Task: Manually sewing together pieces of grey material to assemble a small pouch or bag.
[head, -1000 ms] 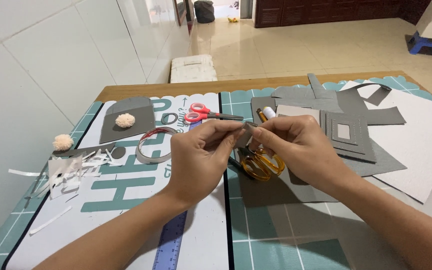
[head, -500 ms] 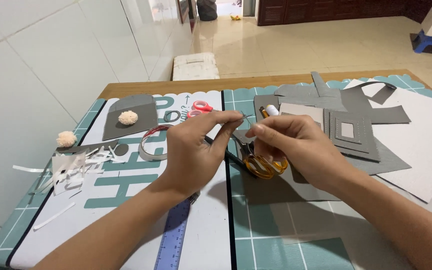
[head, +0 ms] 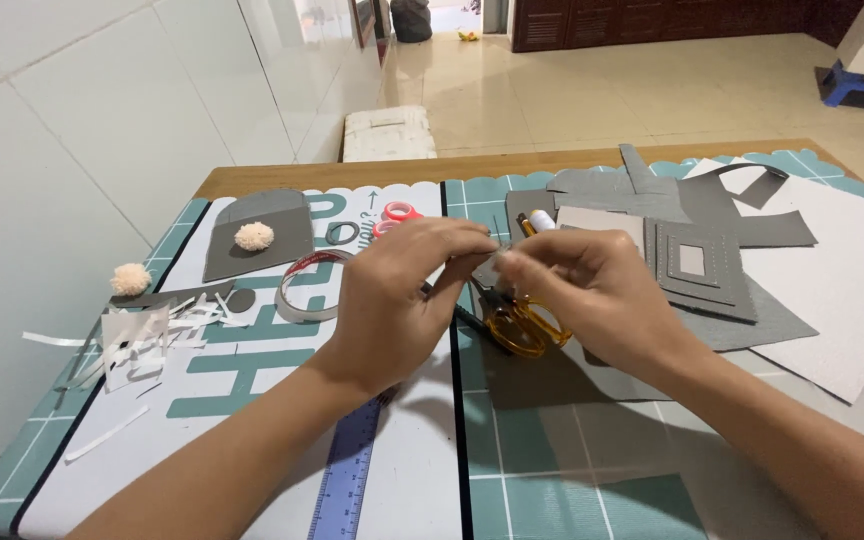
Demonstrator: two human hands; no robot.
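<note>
Change: both hands sit as half a second ago, fingertips still meeting; the red scissors are now mostly hidden behind the left hand.
Left hand: pinched on a small grey piece.
Right hand: pinched on the same grey piece.
Grey piece: between both hands' fingertips, just above the yellow scissors.
Signs: white sheet with big teal letters, left of the yellow scissors.
Near: tape ring, two pompoms, grey card right.
Surface: teal gridded mat on a wooden table.
Room: white tiled wall, beige floor.
</note>
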